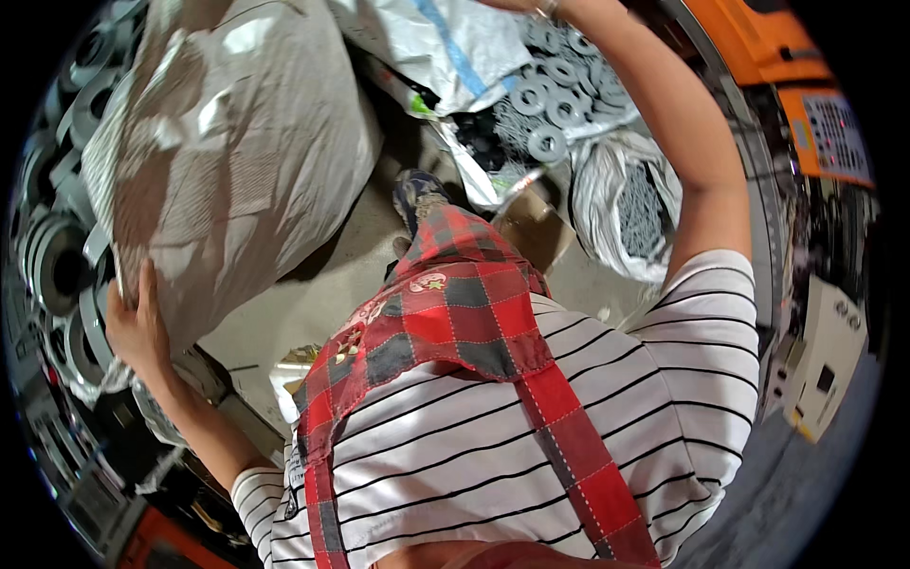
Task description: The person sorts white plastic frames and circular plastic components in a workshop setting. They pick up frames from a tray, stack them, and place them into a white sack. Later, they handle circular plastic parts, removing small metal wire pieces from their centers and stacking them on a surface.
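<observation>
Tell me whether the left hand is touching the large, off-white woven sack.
Touching. The head view shows the left hand at the lower left edge of the large, off-white woven sack, its digits against the material.

Large off-white woven sack, bulging, creased, at upper left, narrowing toward its lower end

The left hand holds a large pale sack by grey rings.
</observation>
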